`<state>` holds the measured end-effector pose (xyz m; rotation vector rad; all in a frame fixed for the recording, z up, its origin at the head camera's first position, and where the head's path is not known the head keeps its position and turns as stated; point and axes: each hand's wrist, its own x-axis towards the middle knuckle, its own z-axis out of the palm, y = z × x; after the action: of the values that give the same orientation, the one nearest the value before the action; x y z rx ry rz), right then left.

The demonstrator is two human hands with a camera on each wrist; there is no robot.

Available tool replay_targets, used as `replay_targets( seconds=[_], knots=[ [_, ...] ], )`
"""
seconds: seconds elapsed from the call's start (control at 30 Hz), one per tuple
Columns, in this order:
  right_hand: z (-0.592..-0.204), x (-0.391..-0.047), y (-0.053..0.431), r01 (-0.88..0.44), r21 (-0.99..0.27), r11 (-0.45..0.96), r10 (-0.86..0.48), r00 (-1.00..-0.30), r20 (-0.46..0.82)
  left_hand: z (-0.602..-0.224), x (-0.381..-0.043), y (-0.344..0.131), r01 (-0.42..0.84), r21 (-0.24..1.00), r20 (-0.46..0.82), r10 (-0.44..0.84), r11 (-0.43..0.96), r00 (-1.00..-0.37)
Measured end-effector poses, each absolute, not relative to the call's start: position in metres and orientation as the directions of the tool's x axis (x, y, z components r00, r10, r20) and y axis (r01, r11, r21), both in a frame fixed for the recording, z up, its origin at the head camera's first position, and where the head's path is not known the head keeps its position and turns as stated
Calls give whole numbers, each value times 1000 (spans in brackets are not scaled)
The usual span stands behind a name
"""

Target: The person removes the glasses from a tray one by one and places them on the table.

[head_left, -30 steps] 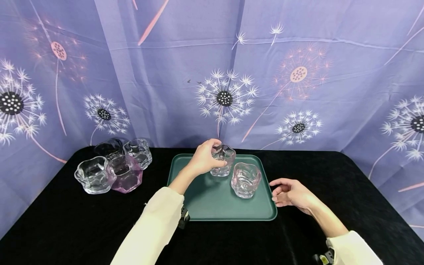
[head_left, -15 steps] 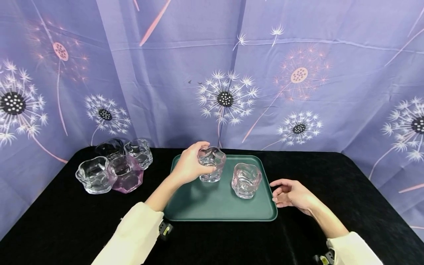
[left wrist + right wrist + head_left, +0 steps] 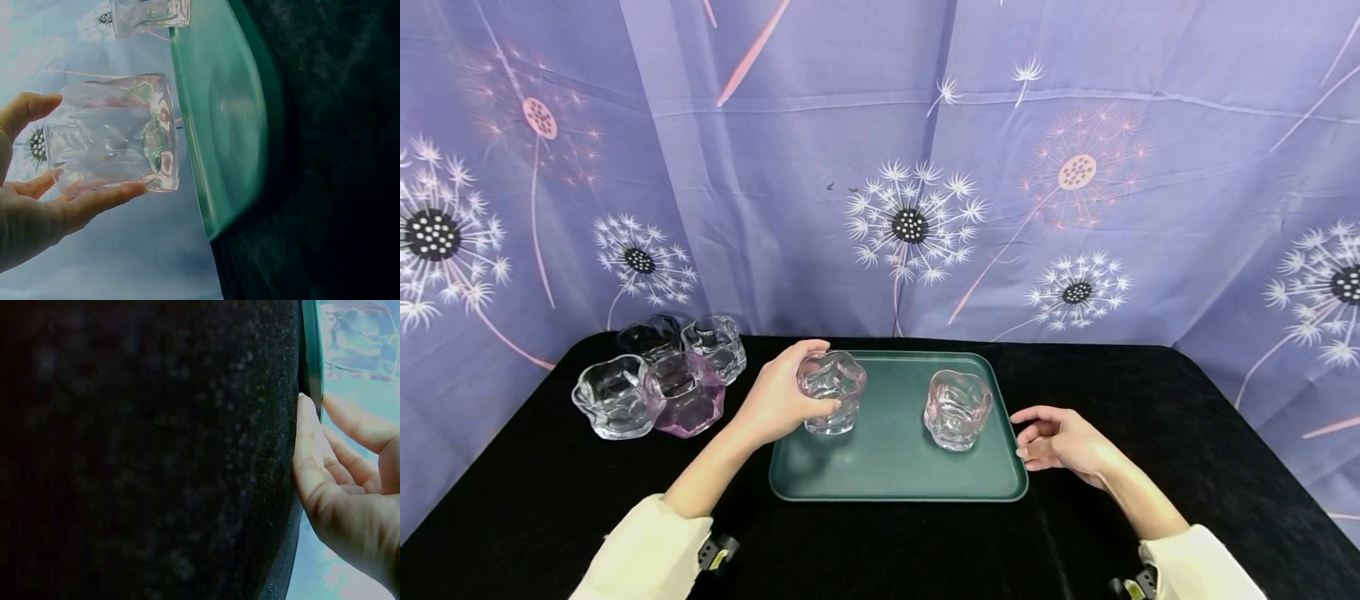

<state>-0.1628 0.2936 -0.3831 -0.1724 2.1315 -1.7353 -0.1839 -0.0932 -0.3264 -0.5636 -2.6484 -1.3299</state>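
My left hand (image 3: 778, 396) grips a clear, faintly pink glass tumbler (image 3: 832, 392) with wavy sides, thumb on one side and fingers on the other. The tumbler is upright over the left part of a green tray (image 3: 887, 475); the left wrist view shows a small gap under its base (image 3: 169, 150). A second pinkish tumbler (image 3: 957, 410) stands on the tray's right half. My right hand (image 3: 1067, 442) rests beside the tray's right edge, its loosely bent fingertips touching the rim (image 3: 312, 356). Whether they press on it is hard to tell.
Several more glass tumblers stand close together at the table's back left: a clear one (image 3: 613, 396), a purple one (image 3: 688, 396), a dark one (image 3: 647, 336) and another clear one (image 3: 715, 346). A black cloth (image 3: 880, 550) covers the table. A purple dandelion-print curtain (image 3: 805, 208) hangs behind.
My left hand has carried the tumbler leftward and slightly nearer, from beside the other tumbler to over the tray's left part. The right hand has stayed at the tray's edge.
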Motion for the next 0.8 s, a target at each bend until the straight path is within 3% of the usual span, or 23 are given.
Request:
replay_targets(
  seconds=[0.8],
  knots=[
    [-384, -162, 295, 142, -964, 226, -330, -920, -213, -332, -129, -186, 362, 651, 310, 202, 668, -929]
  ],
)
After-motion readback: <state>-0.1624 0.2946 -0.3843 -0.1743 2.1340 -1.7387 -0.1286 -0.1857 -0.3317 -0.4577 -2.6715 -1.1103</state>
